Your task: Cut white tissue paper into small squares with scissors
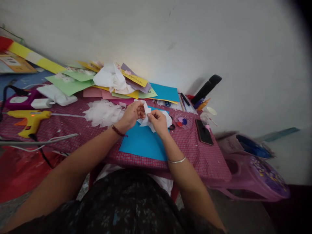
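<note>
A thin white paper piece (147, 110) is between my two hands, above a blue sheet (146, 139) on the table. My left hand (133, 114) has its fingers curled at the paper's left side; what the fingertips grip is too small to make out. Thumb and fingers of my right hand (158, 121) pinch the paper from the right. More white paper (168, 119) shows just behind my right hand. Left of my left hand lies a pile of white paper pieces (103, 112).
A yellow glue gun (31, 121) and purple power strip (20, 100) lie at the left. Coloured cards (73, 83) fill the back. A phone (204, 131) lies near the right edge, with a pink stool (248, 182) beyond the red checked tablecloth (195, 162).
</note>
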{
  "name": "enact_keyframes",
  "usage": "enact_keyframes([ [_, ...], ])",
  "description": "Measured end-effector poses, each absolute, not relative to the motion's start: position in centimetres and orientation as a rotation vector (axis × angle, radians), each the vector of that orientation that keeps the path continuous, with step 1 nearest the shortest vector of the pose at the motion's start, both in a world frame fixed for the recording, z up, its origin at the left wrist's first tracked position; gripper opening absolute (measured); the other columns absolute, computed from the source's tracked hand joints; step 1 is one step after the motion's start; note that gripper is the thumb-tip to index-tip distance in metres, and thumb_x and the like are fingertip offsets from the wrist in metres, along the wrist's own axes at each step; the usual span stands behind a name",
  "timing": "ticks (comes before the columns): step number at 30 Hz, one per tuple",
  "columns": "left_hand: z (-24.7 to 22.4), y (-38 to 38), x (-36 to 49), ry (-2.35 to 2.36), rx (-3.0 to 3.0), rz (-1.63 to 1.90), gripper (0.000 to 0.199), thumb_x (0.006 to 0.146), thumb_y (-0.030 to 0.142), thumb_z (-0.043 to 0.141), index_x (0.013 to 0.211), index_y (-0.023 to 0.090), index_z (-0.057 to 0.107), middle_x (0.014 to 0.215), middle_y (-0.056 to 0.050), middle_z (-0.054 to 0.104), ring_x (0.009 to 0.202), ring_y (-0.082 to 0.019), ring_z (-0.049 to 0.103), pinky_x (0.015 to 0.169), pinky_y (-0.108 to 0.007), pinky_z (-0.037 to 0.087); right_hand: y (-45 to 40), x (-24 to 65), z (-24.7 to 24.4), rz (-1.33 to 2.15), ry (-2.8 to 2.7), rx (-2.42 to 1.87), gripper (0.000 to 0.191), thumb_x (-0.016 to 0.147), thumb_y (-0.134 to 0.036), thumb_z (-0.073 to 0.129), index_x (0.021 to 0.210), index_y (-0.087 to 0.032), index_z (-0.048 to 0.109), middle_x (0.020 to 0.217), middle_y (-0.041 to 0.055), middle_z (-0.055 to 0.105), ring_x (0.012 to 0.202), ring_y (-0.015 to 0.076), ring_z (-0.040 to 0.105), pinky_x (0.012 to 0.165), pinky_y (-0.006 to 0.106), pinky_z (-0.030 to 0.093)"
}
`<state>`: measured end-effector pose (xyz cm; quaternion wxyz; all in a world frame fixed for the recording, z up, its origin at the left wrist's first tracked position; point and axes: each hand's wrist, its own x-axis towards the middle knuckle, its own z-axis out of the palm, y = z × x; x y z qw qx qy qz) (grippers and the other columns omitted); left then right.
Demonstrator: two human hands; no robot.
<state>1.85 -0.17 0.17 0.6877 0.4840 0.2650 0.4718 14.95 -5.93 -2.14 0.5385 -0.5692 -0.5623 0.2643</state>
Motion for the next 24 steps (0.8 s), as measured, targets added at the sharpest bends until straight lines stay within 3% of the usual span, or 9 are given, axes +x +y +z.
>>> enact_keyframes([
  [6, 0.1, -0.3, 1.7, 0.602, 1.201, 1.154, 0.016, 0.074, 0.016, 0.063, 0.063, 0.018, 0.051, 0.051, 0.006, 0.05, 0.04, -0.005, 0.042, 0.041, -0.02, 0.031, -5.6, 15.3, -2.2, 0.838, -1.155, -1.222, 0.022, 0.079, -0.041, 0.058, 0.071, -0.023, 0.049, 0.062, -0.0034, 0.055, 0.057, 0.0127, 0.054, 0.061, 0.026, 0.048],
  [9, 0.1, -0.7, 1.7, 0.545, 1.353, 1.068, 0.018, 0.075, 0.019, 0.063, 0.061, 0.017, 0.052, 0.047, 0.006, 0.046, 0.04, -0.005, 0.04, 0.041, -0.02, 0.029, -5.6, 15.4, -2.0, 0.906, -1.074, -1.156, 0.023, 0.077, -0.041, 0.061, 0.07, -0.023, 0.05, 0.062, -0.0039, 0.055, 0.057, 0.0121, 0.054, 0.061, 0.026, 0.048],
  [12, 0.1, -1.0, 1.5, 0.446, 1.378, 0.866, 0.019, 0.077, 0.026, 0.065, 0.065, 0.016, 0.055, 0.05, 0.003, 0.053, 0.039, -0.006, 0.043, 0.039, -0.02, 0.029, -5.5, 15.7, -2.0, 0.939, -0.983, -1.097, 0.022, 0.077, -0.039, 0.063, 0.071, -0.023, 0.05, 0.06, -0.0055, 0.053, 0.054, 0.0111, 0.051, 0.057, 0.024, 0.045],
  [16, -0.1, -1.0, 1.2, 0.284, 1.349, 0.517, 0.024, 0.077, 0.035, 0.069, 0.087, 0.013, 0.064, 0.067, -0.004, 0.07, 0.042, -0.01, 0.054, 0.04, -0.022, 0.037, -5.2, 16.2, -2.4, 0.979, -0.881, -1.051, 0.022, 0.077, -0.04, 0.067, 0.072, -0.023, 0.053, 0.057, -0.0069, 0.053, 0.052, 0.0106, 0.05, 0.052, 0.022, 0.042],
  [19, -0.3, -1.1, 1.2, 0.281, 1.417, 0.519, 0.037, 0.075, 0.029, 0.073, 0.108, 0.012, 0.066, 0.084, -0.007, 0.075, 0.052, -0.01, 0.061, 0.045, -0.021, 0.044, -5.0, 16.4, -2.6, 1.046, -0.849, -1.029, 0.026, 0.079, -0.048, 0.064, 0.079, -0.023, 0.06, 0.066, -0.0032, 0.063, 0.058, 0.0133, 0.058, 0.054, 0.025, 0.045],
  [21, -0.3, -1.1, 1.4, 0.324, 1.427, 0.573, 0.047, 0.074, 0.026, 0.073, 0.119, 0.014, 0.064, 0.106, -0.011, 0.074, 0.061, -0.011, 0.065, 0.048, -0.021, 0.047, -4.9, 16.6, -2.7, 1.114, -0.827, -1.01, 0.038, 0.083, -0.059, 0.056, 0.087, -0.022, 0.064, 0.07, 0.0002, 0.067, 0.06, 0.0166, 0.061, 0.053, 0.028, 0.047],
  [24, -0.3, -0.9, 1.5, 0.442, 1.399, 0.677, 0.048, 0.073, 0.024, 0.073, 0.12, 0.016, 0.065, 0.126, -0.014, 0.067, 0.065, -0.011, 0.067, 0.048, -0.02, 0.048, -4.8, 16.9, -2.6, 1.227, -0.833, -0.964, 0.051, 0.087, -0.068, 0.044, 0.096, -0.023, 0.065, 0.074, 0.0022, 0.069, 0.059, 0.0181, 0.061, 0.052, 0.03, 0.048],
])
